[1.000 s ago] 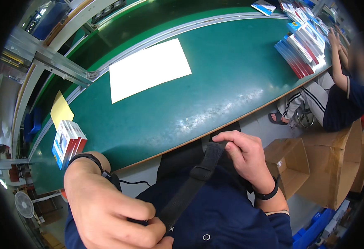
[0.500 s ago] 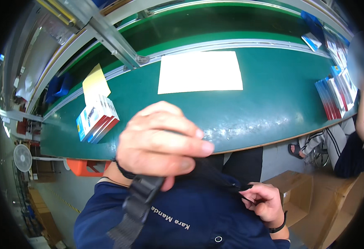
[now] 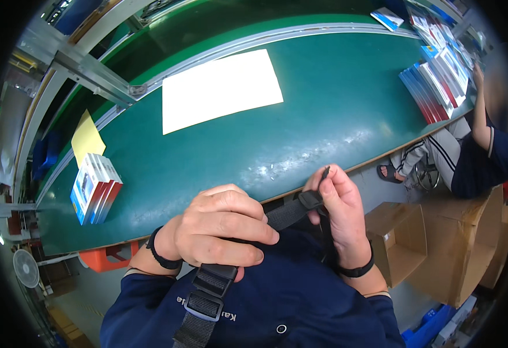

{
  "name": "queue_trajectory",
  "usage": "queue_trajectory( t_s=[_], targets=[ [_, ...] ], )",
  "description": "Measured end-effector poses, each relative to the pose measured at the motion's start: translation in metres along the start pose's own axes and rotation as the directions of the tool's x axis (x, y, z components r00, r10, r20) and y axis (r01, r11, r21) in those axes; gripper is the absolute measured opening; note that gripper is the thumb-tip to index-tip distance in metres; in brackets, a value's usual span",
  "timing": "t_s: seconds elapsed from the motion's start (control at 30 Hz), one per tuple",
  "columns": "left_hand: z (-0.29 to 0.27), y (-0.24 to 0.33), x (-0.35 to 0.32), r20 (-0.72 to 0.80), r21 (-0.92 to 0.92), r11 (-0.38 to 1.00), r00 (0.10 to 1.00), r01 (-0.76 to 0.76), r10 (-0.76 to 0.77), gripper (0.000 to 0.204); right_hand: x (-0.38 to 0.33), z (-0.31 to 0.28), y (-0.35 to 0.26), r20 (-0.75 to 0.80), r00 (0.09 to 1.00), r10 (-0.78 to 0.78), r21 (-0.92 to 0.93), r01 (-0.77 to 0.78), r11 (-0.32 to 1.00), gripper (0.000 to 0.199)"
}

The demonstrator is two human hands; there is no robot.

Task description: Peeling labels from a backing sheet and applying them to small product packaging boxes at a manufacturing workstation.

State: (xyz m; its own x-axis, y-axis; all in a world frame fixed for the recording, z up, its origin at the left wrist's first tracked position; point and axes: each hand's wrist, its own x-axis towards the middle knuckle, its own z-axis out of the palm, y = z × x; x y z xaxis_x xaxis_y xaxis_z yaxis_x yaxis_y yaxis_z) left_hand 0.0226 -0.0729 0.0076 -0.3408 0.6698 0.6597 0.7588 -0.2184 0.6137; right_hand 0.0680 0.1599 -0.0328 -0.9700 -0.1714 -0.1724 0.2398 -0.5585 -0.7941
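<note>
- Black webbing strap (image 3: 283,214), one, low centre: left hand (image 3: 222,226) curled over it, right hand (image 3: 338,211) pinching its buckle.
- One white sheet (image 3: 219,87) on the green table (image 3: 323,116), up top.
- Two box stacks: left (image 3: 94,188), upper right (image 3: 436,87).

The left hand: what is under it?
Under the left hand runs a black strap, coming out below with two buckles and toward the right hand. The part beneath the palm is covered.

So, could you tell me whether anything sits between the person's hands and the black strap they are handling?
Nothing visible does. The left hand is closed directly over the black strap, and the right hand pinches it at the small buckle. The green table lies beyond them.
</note>
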Motion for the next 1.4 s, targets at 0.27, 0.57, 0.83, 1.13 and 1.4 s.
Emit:
queue_trajectory(
  t_s=[0.27,0.57,0.83,1.13,1.4],
  targets=[
    [0.005,-0.004,0.007,0.000,-0.016,1.000,1.000,-0.016,0.016,0.022,0.029,-0.001,0.012,0.037,0.974,-0.222,-0.151,0.225,0.963,0.018],
    [0.023,-0.021,0.007,0.019,0.337,0.937,0.994,0.095,-0.108,0.019,0.048,0.015,0.020,-0.015,0.984,-0.175,-0.080,0.173,0.982,0.014],
    [0.034,-0.033,0.012,-0.090,0.552,0.822,0.990,0.138,-0.105,0.034,0.048,0.019,0.024,0.001,0.989,-0.149,-0.022,0.149,0.989,0.014],
    [0.023,-0.042,0.015,-0.019,0.606,0.795,0.999,0.040,-0.036,0.038,0.043,0.019,0.025,-0.036,0.996,-0.081,0.018,0.082,0.996,0.018],
    [0.020,-0.028,0.011,-0.068,0.503,0.863,0.997,0.052,-0.021,0.037,0.037,0.024,0.022,-0.073,0.997,-0.029,-0.020,0.027,0.999,0.019]
  ],
)
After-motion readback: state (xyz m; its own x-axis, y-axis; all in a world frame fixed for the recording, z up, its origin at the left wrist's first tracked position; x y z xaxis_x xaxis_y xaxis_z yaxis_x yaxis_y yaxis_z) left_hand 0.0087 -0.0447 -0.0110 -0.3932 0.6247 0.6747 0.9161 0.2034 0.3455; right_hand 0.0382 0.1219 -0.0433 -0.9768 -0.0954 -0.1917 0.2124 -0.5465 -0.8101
